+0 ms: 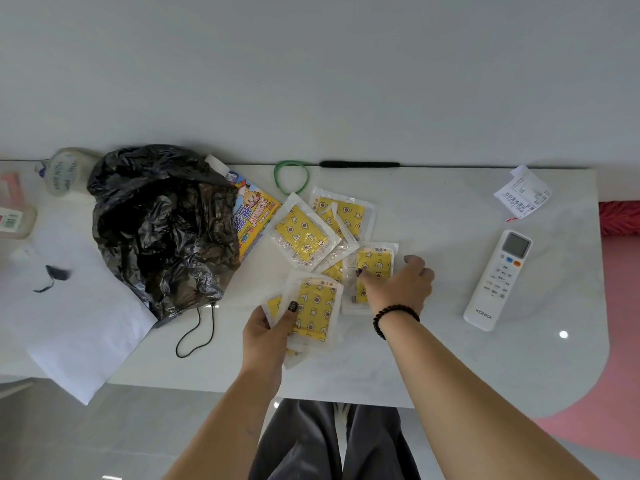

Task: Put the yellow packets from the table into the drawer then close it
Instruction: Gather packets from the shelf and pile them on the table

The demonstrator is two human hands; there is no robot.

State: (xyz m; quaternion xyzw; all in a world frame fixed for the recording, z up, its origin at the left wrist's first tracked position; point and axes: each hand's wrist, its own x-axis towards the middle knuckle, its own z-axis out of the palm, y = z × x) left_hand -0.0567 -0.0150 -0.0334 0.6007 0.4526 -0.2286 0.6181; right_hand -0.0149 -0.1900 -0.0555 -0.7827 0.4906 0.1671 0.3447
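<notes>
Several yellow packets with star and flower prints lie in a loose pile [304, 233] on the white table [433, 358]. My left hand [268, 332] grips a small stack of these packets [317, 311], thumb on top, near the table's front edge. My right hand [403, 284] reaches onto another yellow packet [375, 266] and pinches it with thumb and fingers. A dark bead bracelet is on that wrist. No drawer is in view.
A crumpled black plastic bag [162, 230] covers a colourful box [254, 216] at the left. A white remote [498, 278] lies at the right, a receipt [524, 194] behind it. A green band [291, 176], a black rod [360, 164], white paper [79, 327] and bottles [65, 171] also lie around.
</notes>
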